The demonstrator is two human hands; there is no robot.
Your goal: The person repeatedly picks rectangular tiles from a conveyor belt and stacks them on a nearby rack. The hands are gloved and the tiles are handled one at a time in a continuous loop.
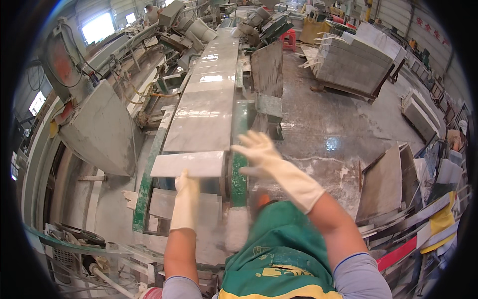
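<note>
A narrow pale stone slab [189, 163] lies crosswise at the near end of a green-framed roller conveyor. My left hand [186, 197], in a cream rubber glove, grips its near edge, with a fingertip on top and the other fingers hidden below. In a matching glove, my right hand [257, 152] hangs over the green side rail [239, 172], just right of the slab and apart from it. Its fingers are spread, slightly blurred, and hold nothing. Beyond the narrow piece, a larger wet grey slab [201, 119] rests on the conveyor, with more slabs in line behind it.
Grey machine heads [199, 32] flank the conveyor's far end. Stacked slabs [351, 62] stand on a pallet at the back right, near a red stool [288, 40]. Leaning slabs [381, 184] stand on the right. A grey metal cabinet [102, 129] is at the left. The floor [318, 134] looks wet.
</note>
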